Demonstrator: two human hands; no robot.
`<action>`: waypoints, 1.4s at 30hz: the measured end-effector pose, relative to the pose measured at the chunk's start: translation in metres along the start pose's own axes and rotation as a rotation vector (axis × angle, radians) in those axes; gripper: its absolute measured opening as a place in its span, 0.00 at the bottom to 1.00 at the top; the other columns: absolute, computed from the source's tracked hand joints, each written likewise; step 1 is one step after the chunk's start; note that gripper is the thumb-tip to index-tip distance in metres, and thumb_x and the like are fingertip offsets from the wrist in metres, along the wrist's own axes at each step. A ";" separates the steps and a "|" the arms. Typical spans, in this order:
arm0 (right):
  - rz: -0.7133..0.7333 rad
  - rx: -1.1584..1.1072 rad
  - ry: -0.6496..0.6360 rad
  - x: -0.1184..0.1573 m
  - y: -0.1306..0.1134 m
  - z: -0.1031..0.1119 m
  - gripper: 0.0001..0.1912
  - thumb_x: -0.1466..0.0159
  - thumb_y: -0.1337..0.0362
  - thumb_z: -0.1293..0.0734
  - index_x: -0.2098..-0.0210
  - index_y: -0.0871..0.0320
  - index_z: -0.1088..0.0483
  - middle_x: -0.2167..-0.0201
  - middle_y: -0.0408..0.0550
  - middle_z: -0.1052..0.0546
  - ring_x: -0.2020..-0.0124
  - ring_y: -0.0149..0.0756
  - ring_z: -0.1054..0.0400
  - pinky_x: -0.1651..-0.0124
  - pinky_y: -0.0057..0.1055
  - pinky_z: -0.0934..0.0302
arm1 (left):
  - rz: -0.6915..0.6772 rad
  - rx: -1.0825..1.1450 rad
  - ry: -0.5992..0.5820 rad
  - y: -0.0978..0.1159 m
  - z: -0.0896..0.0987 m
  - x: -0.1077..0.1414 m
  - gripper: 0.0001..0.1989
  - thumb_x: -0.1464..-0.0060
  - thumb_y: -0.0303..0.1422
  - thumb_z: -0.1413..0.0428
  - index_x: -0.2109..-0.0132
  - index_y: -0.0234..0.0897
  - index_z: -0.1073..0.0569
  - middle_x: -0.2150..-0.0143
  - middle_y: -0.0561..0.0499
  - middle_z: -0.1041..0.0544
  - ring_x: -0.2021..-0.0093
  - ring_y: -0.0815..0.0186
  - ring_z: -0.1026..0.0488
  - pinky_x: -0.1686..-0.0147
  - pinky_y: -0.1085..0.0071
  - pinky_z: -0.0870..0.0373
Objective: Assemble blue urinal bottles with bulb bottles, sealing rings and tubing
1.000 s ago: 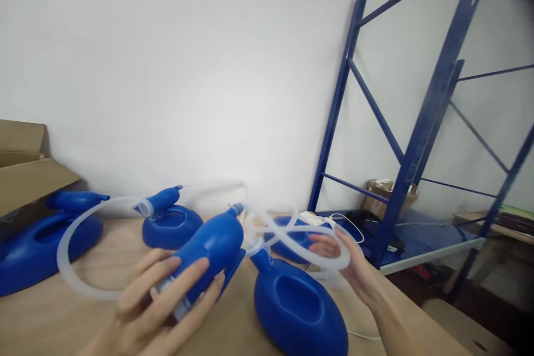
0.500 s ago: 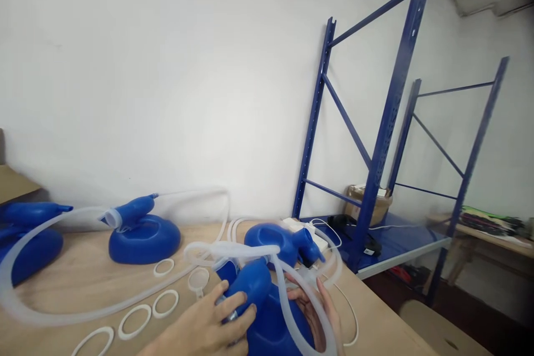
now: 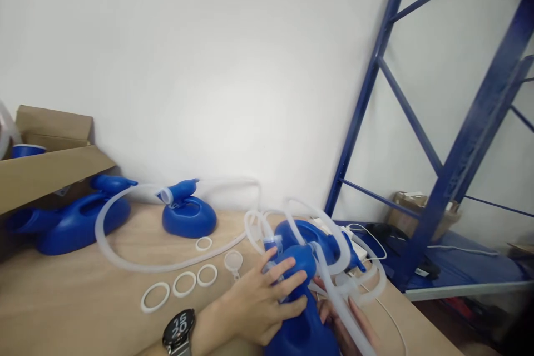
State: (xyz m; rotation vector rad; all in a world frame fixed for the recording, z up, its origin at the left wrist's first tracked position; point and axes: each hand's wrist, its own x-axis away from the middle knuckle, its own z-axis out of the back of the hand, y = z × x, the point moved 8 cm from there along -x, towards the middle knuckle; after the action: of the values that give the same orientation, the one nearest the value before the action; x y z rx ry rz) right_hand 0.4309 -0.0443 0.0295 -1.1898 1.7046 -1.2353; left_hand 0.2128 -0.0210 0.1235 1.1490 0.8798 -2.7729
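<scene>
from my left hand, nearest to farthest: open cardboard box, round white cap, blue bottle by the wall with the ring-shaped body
From your left hand in the head view:
1. Round white cap, just left of the fingers
2. Blue bottle, farther back and left, by the wall
3. Open cardboard box, far left
</scene>
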 end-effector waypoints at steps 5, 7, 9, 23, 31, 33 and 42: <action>-0.193 0.158 0.025 -0.009 -0.016 -0.007 0.41 0.56 0.49 0.16 0.44 0.52 0.22 0.63 0.53 0.16 0.51 0.58 0.22 0.40 0.49 0.32 | -0.048 0.026 -0.041 -0.013 0.001 0.005 0.19 0.39 0.37 0.42 0.41 0.46 0.27 0.28 0.43 0.34 0.30 0.52 0.36 0.34 0.50 0.28; -0.227 0.255 0.007 -0.015 -0.022 -0.019 0.43 0.59 0.57 0.14 0.44 0.54 0.23 0.62 0.52 0.17 0.54 0.54 0.21 0.46 0.44 0.29 | -0.039 -0.003 0.020 -0.015 0.000 0.007 0.17 0.38 0.35 0.40 0.43 0.47 0.26 0.31 0.43 0.30 0.33 0.54 0.32 0.39 0.54 0.24; -0.185 0.336 0.004 -0.021 -0.029 -0.032 0.41 0.61 0.61 0.14 0.47 0.55 0.22 0.65 0.50 0.18 0.59 0.50 0.21 0.52 0.40 0.28 | -0.025 -0.031 0.108 -0.017 0.002 0.007 0.13 0.38 0.34 0.39 0.47 0.48 0.25 0.35 0.46 0.27 0.36 0.56 0.29 0.41 0.57 0.22; 0.214 0.349 -0.207 -0.132 -0.130 -0.208 0.40 0.56 0.65 0.15 0.44 0.58 0.25 0.66 0.45 0.18 0.64 0.39 0.24 0.61 0.29 0.29 | 0.477 -0.019 0.163 -0.158 0.144 0.035 0.18 0.32 0.36 0.46 0.37 0.44 0.27 0.30 0.39 0.34 0.30 0.54 0.33 0.34 0.53 0.25; 0.074 0.490 -0.428 -0.226 -0.047 -0.276 0.27 0.53 0.62 0.18 0.54 0.62 0.21 0.66 0.47 0.18 0.64 0.39 0.24 0.60 0.32 0.29 | 1.179 0.243 0.192 -0.236 0.219 0.152 0.27 0.36 0.56 0.48 0.41 0.46 0.23 0.47 0.48 0.19 0.47 0.57 0.21 0.54 0.65 0.18; 0.049 0.527 -0.386 -0.243 -0.026 -0.273 0.24 0.54 0.62 0.19 0.58 0.61 0.21 0.65 0.49 0.17 0.61 0.45 0.23 0.55 0.38 0.27 | 1.298 0.290 0.125 -0.243 0.223 0.175 0.31 0.39 0.61 0.48 0.40 0.49 0.23 0.47 0.48 0.18 0.46 0.56 0.21 0.53 0.65 0.19; 0.024 0.641 0.079 -0.302 0.037 -0.229 0.32 0.45 0.40 0.30 0.53 0.60 0.23 0.44 0.63 0.21 0.29 0.62 0.40 0.30 0.50 0.41 | 1.830 -0.063 -0.191 -0.276 0.220 0.304 0.32 0.39 0.56 0.53 0.35 0.49 0.29 0.36 0.40 0.26 0.35 0.42 0.29 0.36 0.42 0.29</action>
State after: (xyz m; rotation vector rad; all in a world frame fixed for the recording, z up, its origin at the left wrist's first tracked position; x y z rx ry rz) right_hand 0.3117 0.3151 0.0690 -0.7343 1.2157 -1.6598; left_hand -0.2118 0.1599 0.1866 0.8158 -0.2122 -1.2160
